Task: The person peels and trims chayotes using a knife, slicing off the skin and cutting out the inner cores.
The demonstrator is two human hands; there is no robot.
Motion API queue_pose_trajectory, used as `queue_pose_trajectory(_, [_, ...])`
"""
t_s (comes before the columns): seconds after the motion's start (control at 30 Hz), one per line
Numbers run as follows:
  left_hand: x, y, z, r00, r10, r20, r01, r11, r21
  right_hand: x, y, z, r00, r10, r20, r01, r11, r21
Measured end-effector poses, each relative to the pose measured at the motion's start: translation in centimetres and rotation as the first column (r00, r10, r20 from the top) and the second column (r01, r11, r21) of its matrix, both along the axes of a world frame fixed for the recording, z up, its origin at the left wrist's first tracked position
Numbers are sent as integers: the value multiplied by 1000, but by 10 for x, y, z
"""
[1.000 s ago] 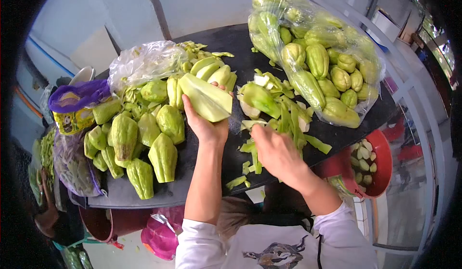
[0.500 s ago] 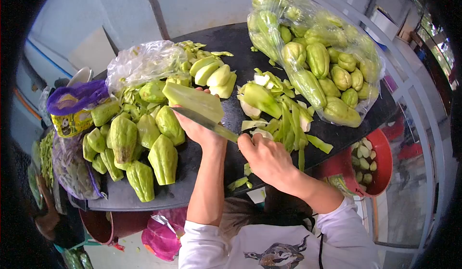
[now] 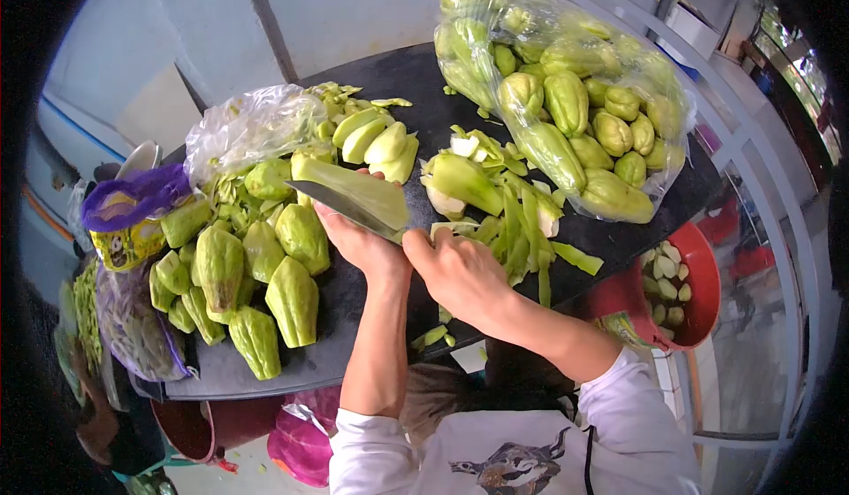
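My left hand (image 3: pixel 373 254) is closed round a pale, peeled chayote piece (image 3: pixel 367 187) above the table. In my right hand (image 3: pixel 460 276) is a knife (image 3: pixel 340 205), gripped by its handle, which the fingers hide. Its blade lies along the near side of the chayote; whether it has entered the flesh I cannot tell. Unpeeled chayotes (image 3: pixel 292 300) are heaped to the left of my left hand. Beyond it rest several peeled chayote pieces (image 3: pixel 386 144). Long green peel strips (image 3: pixel 526 230) and a partly peeled chayote (image 3: pixel 469 184) lie just past my right hand.
A clear plastic bag (image 3: pixel 566 97) full of chayotes stands at the back right of the dark table (image 3: pixel 354 296). Crumpled plastic (image 3: pixel 252 128) and a purple-topped bag (image 3: pixel 137 199) sit at left. A red bucket (image 3: pixel 699 291) with pale pieces stands below right, beside a metal railing (image 3: pixel 787 230).
My right hand has moved left and slightly up, bringing the knife further along the chayote. The blade now covers more of its near side. The whole view has shifted slightly.
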State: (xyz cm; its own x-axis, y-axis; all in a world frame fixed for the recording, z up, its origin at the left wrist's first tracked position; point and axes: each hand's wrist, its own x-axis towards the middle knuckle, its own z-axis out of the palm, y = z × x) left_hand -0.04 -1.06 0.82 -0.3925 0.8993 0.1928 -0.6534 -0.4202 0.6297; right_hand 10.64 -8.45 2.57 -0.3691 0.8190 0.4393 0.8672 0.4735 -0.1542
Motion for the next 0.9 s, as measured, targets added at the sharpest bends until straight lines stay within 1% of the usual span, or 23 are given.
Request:
queue_pose_trajectory(0.07, [-2,2,1,998,36,-58,-34,999,25,-3,1,0,1000,-15,16,15,1000,21])
queue_pose_trajectory(0.1, [-3,2,0,998,36,-58,-35,999,26,-4,2,-1,1000,-18,20,18,1000,24])
queue_pose_trajectory(0.17, [-5,3,-1,980,111,-163,-105,993,45,-6,3,-1,1000,-20,23,20,999,29])
queue_pose_trajectory(0.27, [-7,4,2,967,141,-214,-137,990,33,-8,4,1,1000,-23,6,23,999,23])
queue_pose_trajectory(0.33, [-4,3,2,975,125,-186,-121,992,37,-8,3,3,1000,-16,23,15,999,53])
queue_pose_trajectory(0.4, [-4,3,2,981,112,-158,-106,993,42,-11,4,6,999,-25,32,23,999,42])
queue_pose_trajectory(0.57, [-1,0,7,993,68,-94,-71,997,-23,-16,12,5,999,-42,27,40,998,58])
queue_pose_trajectory(0.63, [-1,3,5,990,92,-112,-92,996,5,-15,15,2,999,-17,-30,18,999,46])
queue_pose_trajectory(0.7, [-6,5,0,985,116,-130,-114,993,26,-16,18,3,999,-13,-34,14,1000,25])
queue_pose_trajectory(0.77, [-11,8,-3,977,71,-201,-60,997,58,-15,21,2,999,-3,-35,4,1000,9])
queue_pose_trajectory(0.83, [-9,6,3,979,78,-188,-69,996,58,-12,24,-1,986,57,-157,-66,996,-51])
queue_pose_trajectory(0.87, [-9,6,6,981,84,-177,-75,996,57,-8,27,0,986,58,-158,-67,996,-51])
queue_pose_trajectory(0.9, [-10,6,7,980,85,-179,-75,995,58,-2,32,4,946,109,-305,-168,970,-175])
